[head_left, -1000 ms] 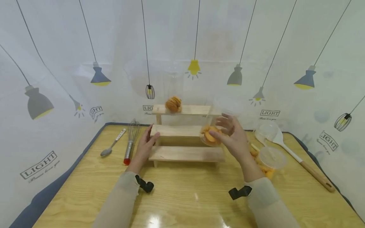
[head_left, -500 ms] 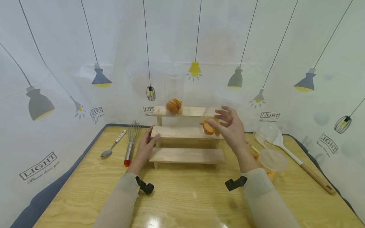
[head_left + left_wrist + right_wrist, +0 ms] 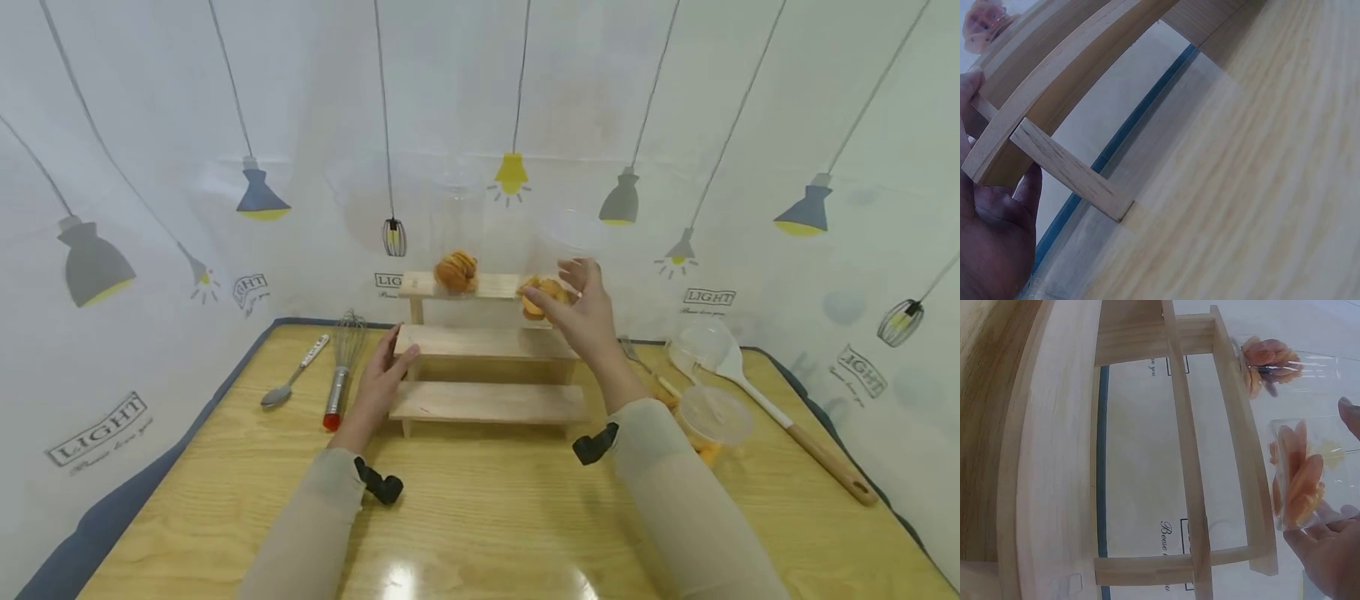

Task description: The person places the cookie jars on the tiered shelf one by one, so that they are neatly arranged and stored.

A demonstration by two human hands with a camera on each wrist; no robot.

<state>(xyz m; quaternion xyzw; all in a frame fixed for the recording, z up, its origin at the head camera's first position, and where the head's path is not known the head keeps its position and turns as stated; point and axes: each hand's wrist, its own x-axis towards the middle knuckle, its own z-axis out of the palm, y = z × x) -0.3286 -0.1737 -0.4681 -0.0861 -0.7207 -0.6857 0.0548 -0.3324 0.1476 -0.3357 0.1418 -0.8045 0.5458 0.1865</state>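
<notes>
A three-tier wooden stand (image 3: 487,403) stands on the table. My left hand (image 3: 377,387) grips the left end of its middle shelf, thumb on top and fingers underneath, as the left wrist view also shows. My right hand (image 3: 588,321) holds a clear jar (image 3: 1297,475) with orange, chip-like slices (image 3: 542,300) in its bottom. In the head view this jar overlaps the right end of the top shelf; the right wrist view shows its base right at the shelf edge. Another clear jar (image 3: 456,212) with similar slices stands at the top shelf's left end.
Left of the stand lie a whisk (image 3: 340,375) with a red end and a spoon (image 3: 295,372). On the right are a lidded clear container (image 3: 716,415) with orange contents, a clear bowl-like vessel (image 3: 693,346), a fork (image 3: 637,358) and a long wooden-handled utensil (image 3: 817,450).
My right hand has carried the jar upward and away, from in front of the middle shelf to the top shelf's right end. My left hand keeps its grip on the stand.
</notes>
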